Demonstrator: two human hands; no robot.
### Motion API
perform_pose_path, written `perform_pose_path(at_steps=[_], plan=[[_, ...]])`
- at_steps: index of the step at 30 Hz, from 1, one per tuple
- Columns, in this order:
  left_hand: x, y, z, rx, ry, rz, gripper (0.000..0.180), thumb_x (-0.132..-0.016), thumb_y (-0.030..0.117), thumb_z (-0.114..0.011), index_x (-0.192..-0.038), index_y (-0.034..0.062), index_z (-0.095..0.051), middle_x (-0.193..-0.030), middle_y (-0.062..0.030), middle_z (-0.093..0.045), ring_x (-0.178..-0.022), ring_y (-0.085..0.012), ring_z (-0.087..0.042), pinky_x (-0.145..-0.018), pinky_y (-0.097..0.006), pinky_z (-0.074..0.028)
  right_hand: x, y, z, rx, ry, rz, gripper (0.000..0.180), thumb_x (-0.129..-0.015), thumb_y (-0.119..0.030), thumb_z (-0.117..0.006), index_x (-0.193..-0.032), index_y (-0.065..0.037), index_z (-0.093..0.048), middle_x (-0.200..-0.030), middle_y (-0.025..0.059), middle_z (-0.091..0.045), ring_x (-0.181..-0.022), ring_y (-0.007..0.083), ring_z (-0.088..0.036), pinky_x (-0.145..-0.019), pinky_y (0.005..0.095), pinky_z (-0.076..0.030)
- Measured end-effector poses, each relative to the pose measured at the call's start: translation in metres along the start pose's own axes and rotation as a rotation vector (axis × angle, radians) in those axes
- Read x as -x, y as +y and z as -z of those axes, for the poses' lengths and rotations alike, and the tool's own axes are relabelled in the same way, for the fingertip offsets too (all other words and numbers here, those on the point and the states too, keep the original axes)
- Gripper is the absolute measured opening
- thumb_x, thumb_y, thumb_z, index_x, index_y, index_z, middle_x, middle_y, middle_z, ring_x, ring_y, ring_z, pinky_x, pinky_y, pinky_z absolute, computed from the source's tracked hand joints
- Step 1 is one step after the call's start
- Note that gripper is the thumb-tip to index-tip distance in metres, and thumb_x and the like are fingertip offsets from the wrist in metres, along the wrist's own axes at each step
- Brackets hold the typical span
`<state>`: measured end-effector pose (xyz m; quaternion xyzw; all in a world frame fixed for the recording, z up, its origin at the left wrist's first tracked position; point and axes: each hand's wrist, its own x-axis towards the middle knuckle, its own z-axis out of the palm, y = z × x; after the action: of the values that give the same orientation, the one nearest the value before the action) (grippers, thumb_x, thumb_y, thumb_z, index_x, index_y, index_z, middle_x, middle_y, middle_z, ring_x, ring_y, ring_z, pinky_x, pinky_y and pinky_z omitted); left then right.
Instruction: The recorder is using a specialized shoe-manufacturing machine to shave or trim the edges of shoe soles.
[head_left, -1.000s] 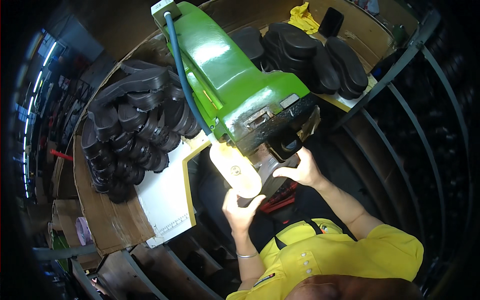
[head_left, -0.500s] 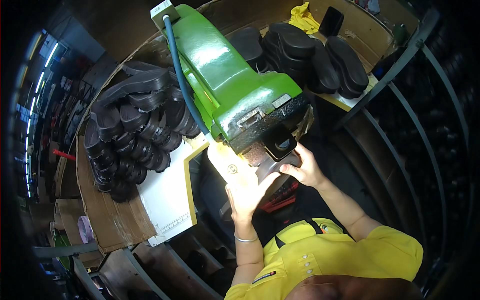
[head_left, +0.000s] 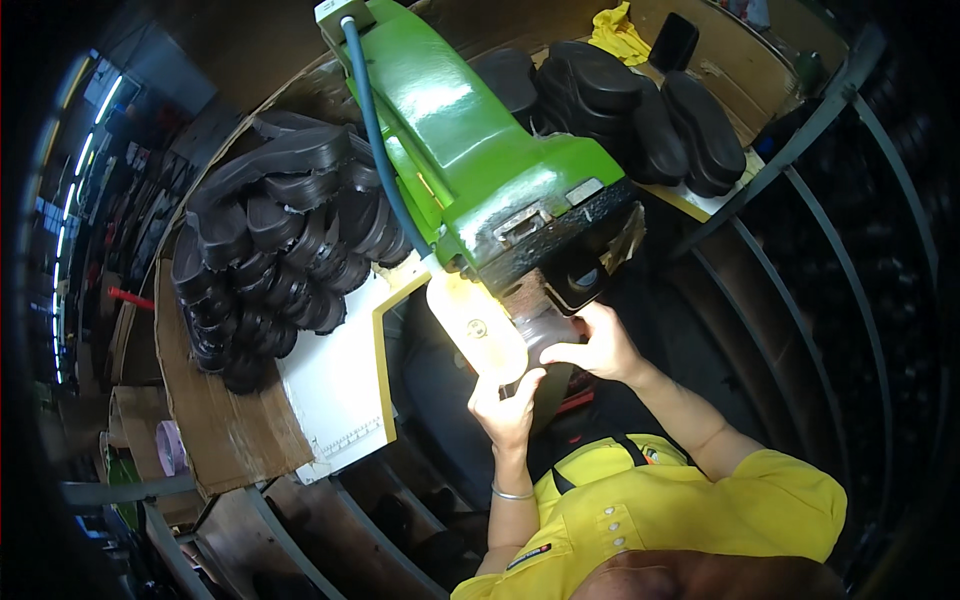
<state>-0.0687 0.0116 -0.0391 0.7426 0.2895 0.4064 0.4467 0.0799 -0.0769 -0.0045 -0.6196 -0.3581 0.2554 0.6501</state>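
A dark, rounded piece that looks like a shoe sole (head_left: 548,336) sits between my two hands, under the head of a green machine (head_left: 520,190). My left hand (head_left: 505,408) closes on its near left side, thumb up; the lamp covers part of these fingers. On the right side, my right hand (head_left: 606,346) grips it with the thumb along the near face and fingers behind. A bright oblong lamp (head_left: 478,326) hangs from a blue cable just above my left hand. The piece's far end is hidden by the machine's black guard (head_left: 580,278).
Rough-edged dark soles (head_left: 270,250) are heaped on cardboard at the left, beside a white board (head_left: 325,400) with a yellow edge. Smoother soles (head_left: 700,135) stand at the back right near a yellow cloth (head_left: 620,35). Metal rack bars (head_left: 785,150) curve along the right.
Both hands have shifted slightly with the piece, the left one lower and to the right, turning it. The machine and heaps appear a little further right in the picture.
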Motion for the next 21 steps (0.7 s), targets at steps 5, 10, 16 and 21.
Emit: perform_pose_path(at_steps=[5, 10, 16, 21], plan=[[-0.026, 0.023, 0.012, -0.235, -0.105, -0.228, 0.045, -0.06, 0.024, -0.09, -0.091, -0.0005, -0.067, -0.075, -0.0114, -0.066, -0.065, -0.0238, -0.062, -0.065, -0.032, -0.051, 0.012, 0.023, 0.015, -0.253, 0.026, -0.037, 0.044, -0.073, -0.013, -0.084, -0.106, -0.003, -0.056, -0.094, 0.0006, -0.057, -0.087, 0.0079, -0.054, -0.079, 0.0241, -0.046], [-0.05, 0.057, 0.018, -0.475, -0.141, -0.276, 0.045, -0.06, 0.032, -0.09, -0.085, 0.0026, -0.065, -0.072, -0.0096, -0.065, -0.06, -0.0236, -0.061, -0.057, -0.032, -0.05, 0.016, 0.024, 0.018, -0.639, 0.186, -0.037, 0.033, -0.086, -0.014, -0.073, -0.108, -0.004, -0.051, -0.1, 0.0048, -0.059, -0.097, 0.0121, -0.057, -0.091, 0.0291, -0.046], [-0.082, 0.064, 0.015, -0.658, -0.129, -0.528, 0.048, -0.061, 0.048, -0.085, -0.078, 0.0083, -0.064, -0.066, -0.0042, -0.059, -0.051, -0.0216, -0.056, -0.05, -0.032, -0.047, 0.018, 0.013, 0.014, -0.706, 0.289, -0.089, 0.026, -0.09, -0.012, -0.067, -0.106, -0.003, -0.05, -0.095, 0.0061, -0.059, -0.081, 0.0121, -0.06, -0.069, 0.0272, -0.053], [-0.082, 0.055, 0.038, -0.662, -0.22, -0.455, 0.05, -0.061, 0.05, -0.085, -0.075, 0.0067, -0.064, -0.062, -0.0056, -0.059, -0.049, -0.0216, -0.055, -0.05, -0.032, -0.047, 0.017, 0.005, 0.001, -0.67, 0.241, -0.141, 0.023, -0.089, -0.008, -0.067, -0.104, -0.002, -0.05, -0.094, 0.0048, -0.059, -0.083, 0.0094, -0.058, -0.072, 0.0243, -0.05]])
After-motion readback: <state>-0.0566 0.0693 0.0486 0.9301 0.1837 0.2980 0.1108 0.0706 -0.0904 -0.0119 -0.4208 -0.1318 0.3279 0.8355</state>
